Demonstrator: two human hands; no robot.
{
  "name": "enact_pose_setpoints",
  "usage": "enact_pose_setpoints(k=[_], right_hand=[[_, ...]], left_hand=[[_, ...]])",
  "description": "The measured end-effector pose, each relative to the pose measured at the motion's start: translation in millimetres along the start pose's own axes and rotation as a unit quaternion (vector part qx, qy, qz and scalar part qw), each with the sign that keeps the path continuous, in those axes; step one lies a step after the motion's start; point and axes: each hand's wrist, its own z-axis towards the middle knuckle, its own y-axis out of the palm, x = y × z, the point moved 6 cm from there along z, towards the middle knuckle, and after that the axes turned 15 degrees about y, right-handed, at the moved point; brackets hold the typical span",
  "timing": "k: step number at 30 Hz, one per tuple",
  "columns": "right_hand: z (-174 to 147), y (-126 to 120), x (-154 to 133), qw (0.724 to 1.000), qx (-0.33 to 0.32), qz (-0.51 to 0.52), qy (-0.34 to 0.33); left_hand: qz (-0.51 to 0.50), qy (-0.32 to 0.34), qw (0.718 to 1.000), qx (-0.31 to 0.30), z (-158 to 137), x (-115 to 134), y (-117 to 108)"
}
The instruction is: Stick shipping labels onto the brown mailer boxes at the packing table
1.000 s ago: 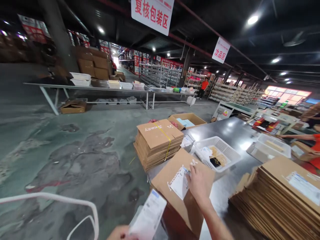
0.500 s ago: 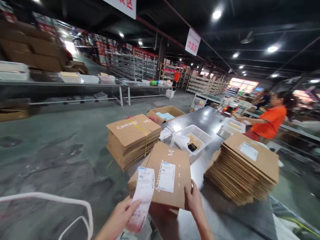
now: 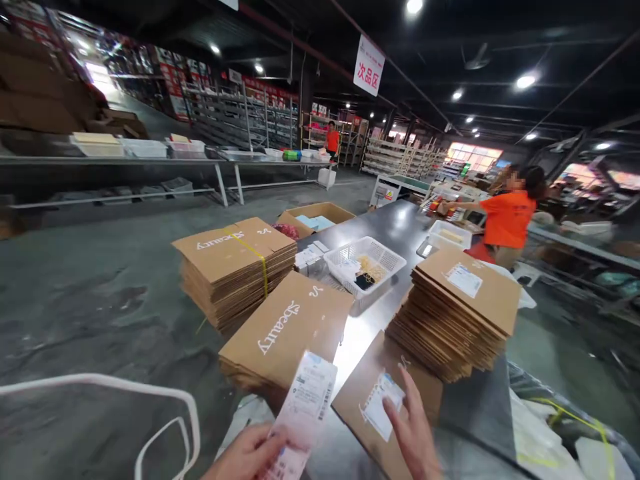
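My left hand [image 3: 253,452] pinches a strip of printed shipping labels [image 3: 311,393] at the bottom centre, its upper end over the near edge of a stack of flat cardboard boxes [image 3: 285,327] with white lettering. To the right, my right hand [image 3: 414,427] is over a single flat cardboard box [image 3: 357,383], fingers apart. A white shipping label [image 3: 383,407] lies on that box, partly hidden by my fingers. The box rests on the metal table, against the foot of a taller stack of flat boxes [image 3: 450,327] whose top one also bears a label.
A strapped stack of flat boxes [image 3: 230,257] stands behind left. Beyond are a white plastic basket [image 3: 393,263] with small items and an open carton [image 3: 340,213]. A person in an orange shirt [image 3: 507,220] works at the right. A white tubular frame [image 3: 100,380] sits lower left.
The labelled box moved from the middle stack to the table at the right, and my right hand let go of it. My left hand still holds the label strip. The view shifted right.
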Motion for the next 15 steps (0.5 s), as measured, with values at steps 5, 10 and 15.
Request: enact_pose_setpoints(k=[5,10,15], right_hand=[[-36,125,-107,0.926,-0.374,0.046,-0.015],[-66,184,-110,0.912,-0.409,0.03,-0.014],[-36,214,-105,0.928,-0.359,-0.029,-0.099]], left_hand=[[0.005,0.003,1.0,-0.012,-16,22,-15],[-0.029,0.062,0.982,0.179,-3,62,-59],[0.065,-0.003,0.965,0.253,32,61,-78]])
